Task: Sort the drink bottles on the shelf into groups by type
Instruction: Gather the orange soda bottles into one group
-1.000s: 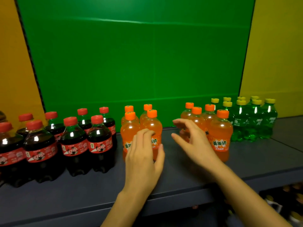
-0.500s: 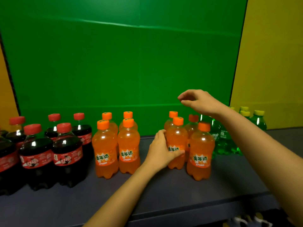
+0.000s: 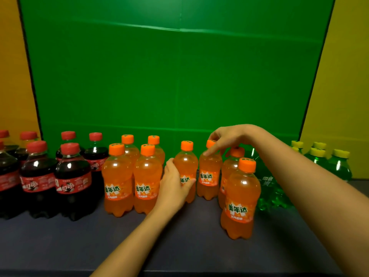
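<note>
Across the lower middle of the frame, on the shelf (image 3: 179, 248), the orange bottles (image 3: 117, 176) stand in two clusters with a gap between them. The colas (image 3: 72, 176) are already massed at lower left and the green bottles (image 3: 339, 166) at lower right, so I judge only that gap is left to close. The left hand (image 3: 172, 184) curls round the gap-side bottle (image 3: 186, 166); the right hand (image 3: 229, 136), in the air half a second ago, now curls its fingers over the cap of the neighbouring bottle (image 3: 209, 176).
</note>
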A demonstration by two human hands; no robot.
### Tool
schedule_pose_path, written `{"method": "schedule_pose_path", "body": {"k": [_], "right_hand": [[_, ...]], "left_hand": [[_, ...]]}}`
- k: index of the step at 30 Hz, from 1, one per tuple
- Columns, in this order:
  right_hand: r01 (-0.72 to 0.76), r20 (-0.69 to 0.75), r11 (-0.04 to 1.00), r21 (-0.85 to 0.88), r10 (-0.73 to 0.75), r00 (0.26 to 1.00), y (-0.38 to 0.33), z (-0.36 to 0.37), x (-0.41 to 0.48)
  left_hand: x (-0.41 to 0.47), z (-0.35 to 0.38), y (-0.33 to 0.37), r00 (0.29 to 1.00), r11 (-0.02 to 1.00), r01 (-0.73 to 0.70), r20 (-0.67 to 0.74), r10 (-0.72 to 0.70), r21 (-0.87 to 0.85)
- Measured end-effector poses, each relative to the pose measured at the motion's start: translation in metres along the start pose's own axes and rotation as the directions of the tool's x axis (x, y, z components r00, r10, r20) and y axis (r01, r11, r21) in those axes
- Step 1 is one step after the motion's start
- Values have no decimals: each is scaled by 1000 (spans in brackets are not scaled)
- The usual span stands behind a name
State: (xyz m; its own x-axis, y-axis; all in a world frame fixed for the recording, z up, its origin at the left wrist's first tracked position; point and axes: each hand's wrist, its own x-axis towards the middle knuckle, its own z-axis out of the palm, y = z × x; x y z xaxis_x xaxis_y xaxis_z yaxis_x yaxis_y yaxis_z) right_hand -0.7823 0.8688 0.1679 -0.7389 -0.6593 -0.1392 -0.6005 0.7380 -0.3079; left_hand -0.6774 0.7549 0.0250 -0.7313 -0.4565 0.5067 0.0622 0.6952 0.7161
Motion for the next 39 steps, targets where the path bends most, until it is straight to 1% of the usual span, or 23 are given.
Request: {"method": "schedule_pose_path", "body": {"k": [2,4,9,15,19,22,24,25,26,27,28,29,30,31,34,37,39], "right_hand": [[-15,15,998,-54,16,1000,-2,2,4],[-13,23,998,-64,15,1000,-3,3,8],[33,45,999,23,-34,998,-3,5,11],[89,6,994,56,-90,996,1,8,14],[98,-46,995,37,-96,994,2,11,9],[114,-105,993,-25,-116,988,7,9,0],[121,-181,990,-75,-133,974,14,5,-11],[128,-211,989,-73,-140,967,18,4,-18],[137,-230,989,-49,-144,963,23,3,-25],[148,-240,989,-17,-148,960,29,4,-32],[155,-242,988,8,-148,959,34,6,-38],[156,-242,988,23,-146,959,39,8,-44],[158,-240,987,41,-144,960,43,11,-48],[165,-241,983,81,-141,960,48,14,-51],[183,-276,947,265,-108,955,57,23,-55],[198,-324,918,344,-82,942,60,36,-57],[217,-350,889,404,-70,934,63,47,-57]], "left_hand": [[3,4,-1,1000,999,19,-24,-19,33],[5,7,-2,999,999,21,-44,-19,47],[12,11,-7,999,1000,21,-43,-21,15],[18,16,-13,997,999,28,-68,-31,-38],[16,16,-14,999,1000,20,-45,-21,-15],[5,13,-6,999,998,-36,-33,37,43],[-9,9,4,987,986,-136,-74,143,93],[-17,6,10,973,974,-202,-91,211,105],[-26,3,16,961,963,-257,-82,264,85],[-34,2,23,958,958,-286,-32,286,17],[-43,2,30,959,958,-276,47,280,-74],[-51,4,36,957,960,-237,134,257,-148],[-58,9,40,950,963,-195,209,232,-185],[-62,16,43,942,965,-177,251,223,-191],[-66,34,46,936,969,-165,280,212,-184],[-64,38,43,931,969,-161,297,212,-186],[-63,32,36,944,971,-151,264,198,-187]]}}
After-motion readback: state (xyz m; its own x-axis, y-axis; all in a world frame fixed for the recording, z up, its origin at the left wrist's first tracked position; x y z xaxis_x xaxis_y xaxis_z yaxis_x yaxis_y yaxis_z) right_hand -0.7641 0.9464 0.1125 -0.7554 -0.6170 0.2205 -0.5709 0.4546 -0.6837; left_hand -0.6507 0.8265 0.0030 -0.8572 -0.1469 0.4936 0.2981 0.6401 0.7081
